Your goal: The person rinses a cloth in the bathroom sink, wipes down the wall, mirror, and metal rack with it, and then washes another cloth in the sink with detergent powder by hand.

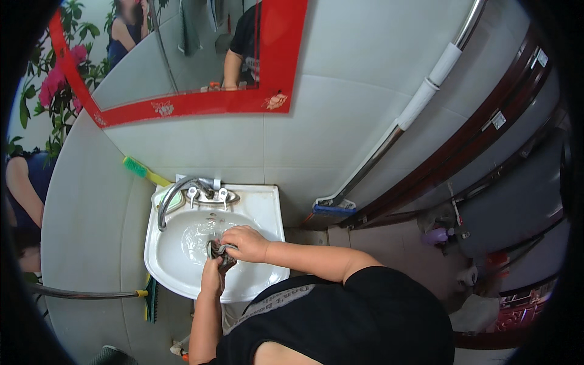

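Both of my hands are over the white washbasin (pixel 159 258), gripping a small dark, wet-looking piece of cloth (pixel 227 263). My left hand (pixel 213 272) clasps it from below, near the basin's front side. From the right, my right hand (pixel 246 243) reaches in with its fingers curled onto the upper part of the cloth. What kind of cloth it is cannot be made out, as it is bunched up and partly covered by my fingers. Rippling water (pixel 198 234) lies in the bowl just beyond my hands.
A curved metal faucet (pixel 164 204) arches over the basin's left side, beside a soap dish (pixel 173 201) and a green-bristled brush (pixel 143 170). A red-framed mirror (pixel 201 102) hangs above. A long-handled mop (pixel 334 204) leans right of the basin; another handled brush (pixel 152 301) stands left.
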`<action>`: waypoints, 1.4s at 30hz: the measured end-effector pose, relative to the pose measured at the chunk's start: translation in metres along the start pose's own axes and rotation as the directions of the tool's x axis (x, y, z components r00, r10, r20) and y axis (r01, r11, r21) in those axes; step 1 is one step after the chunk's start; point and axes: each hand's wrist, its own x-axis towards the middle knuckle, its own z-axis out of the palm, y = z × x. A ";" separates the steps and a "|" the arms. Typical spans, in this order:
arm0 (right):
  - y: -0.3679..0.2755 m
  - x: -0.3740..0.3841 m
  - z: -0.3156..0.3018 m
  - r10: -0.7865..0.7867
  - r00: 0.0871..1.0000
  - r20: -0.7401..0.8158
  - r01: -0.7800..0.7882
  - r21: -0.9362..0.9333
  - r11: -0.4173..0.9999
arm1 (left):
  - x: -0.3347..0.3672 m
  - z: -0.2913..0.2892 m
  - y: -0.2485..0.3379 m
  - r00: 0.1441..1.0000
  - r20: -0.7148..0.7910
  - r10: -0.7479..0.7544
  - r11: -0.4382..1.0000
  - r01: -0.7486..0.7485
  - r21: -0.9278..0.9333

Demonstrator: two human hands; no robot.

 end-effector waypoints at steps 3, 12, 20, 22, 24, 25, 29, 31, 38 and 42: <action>-0.011 0.005 -0.028 -0.104 0.979 -0.173 0.097 -0.048 0.994 | -0.004 0.001 0.006 0.980 -0.152 0.127 0.963 -0.085 0.257; 0.036 -0.032 -0.095 0.624 0.774 0.109 -0.520 0.673 0.527 | 0.015 0.035 -0.016 0.797 0.092 0.597 0.355 -0.365 0.861; -0.010 -0.053 -0.173 0.067 0.702 -0.710 0.285 0.364 0.887 | 0.016 0.133 0.031 0.685 0.635 0.356 0.228 -0.723 0.652; -0.026 -0.044 -0.207 -0.245 0.448 -0.860 0.464 -0.011 0.886 | 0.016 0.171 0.049 0.568 0.734 0.372 0.210 -0.822 0.529; -0.016 -0.028 -0.233 -0.327 0.411 -0.851 0.302 -0.211 0.929 | 0.018 0.181 0.052 0.527 0.760 0.380 0.155 -0.846 0.510; 0.004 -0.020 -0.254 -0.376 0.474 -0.796 0.062 -0.396 0.916 | 0.023 0.182 0.045 0.501 0.770 0.396 0.152 -0.862 0.483; 0.063 0.013 -0.294 -0.707 0.579 -0.406 -0.524 -0.850 0.059 | 0.027 0.156 0.020 0.771 0.574 0.277 0.413 -0.635 0.653; 0.027 0.027 -0.297 -0.613 0.637 -0.468 -0.447 -0.872 0.201 | 0.032 0.117 0.004 0.834 0.447 0.323 0.503 -0.552 0.665; -0.136 0.081 -0.423 -0.738 0.470 -0.485 -0.347 -0.870 0.351 | 0.013 0.046 -0.006 0.953 0.018 0.301 0.815 -0.268 0.513; -0.223 0.113 -0.537 -0.870 0.298 -0.393 -0.461 -0.857 0.229 | 0.014 0.021 -0.020 0.953 0.004 0.304 0.835 -0.268 0.480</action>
